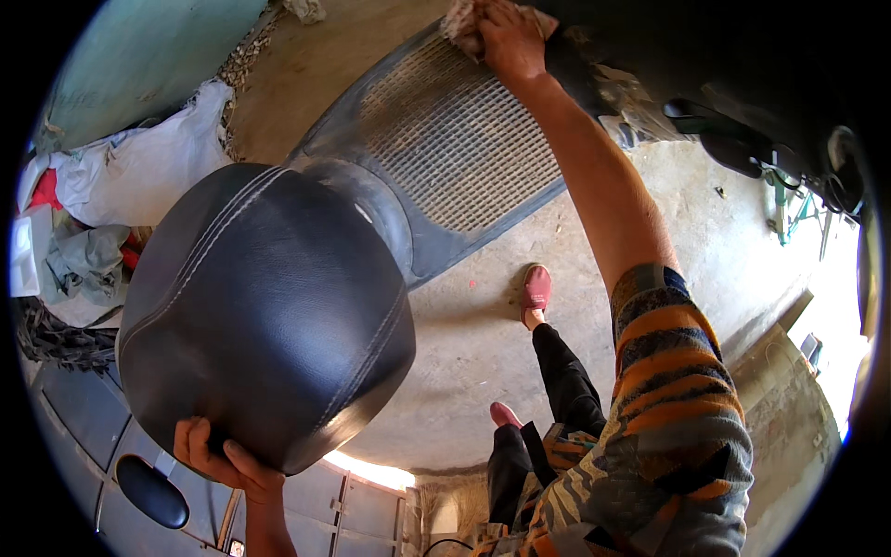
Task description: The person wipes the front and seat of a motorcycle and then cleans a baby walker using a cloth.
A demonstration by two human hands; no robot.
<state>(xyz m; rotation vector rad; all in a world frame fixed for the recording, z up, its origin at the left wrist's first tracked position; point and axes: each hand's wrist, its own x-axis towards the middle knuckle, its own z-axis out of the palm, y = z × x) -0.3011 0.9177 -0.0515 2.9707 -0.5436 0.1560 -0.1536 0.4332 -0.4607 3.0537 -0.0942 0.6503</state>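
At twelve o'clock, right hand (513, 48): grips crumpled pinkish cloth (460, 30), apparently wiping.
Eight, left hand (227, 459): spread against rounded black leather seat (269, 306); next likely needs steadiness.

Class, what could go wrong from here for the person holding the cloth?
The right hand reaches far forward with a crumpled pinkish-grey cloth, so balance might suffer.
The left hand touches only the edge of a smooth, rounded black seat and might slip.
The cloth might snag on the grey footboard with a gridded surface.
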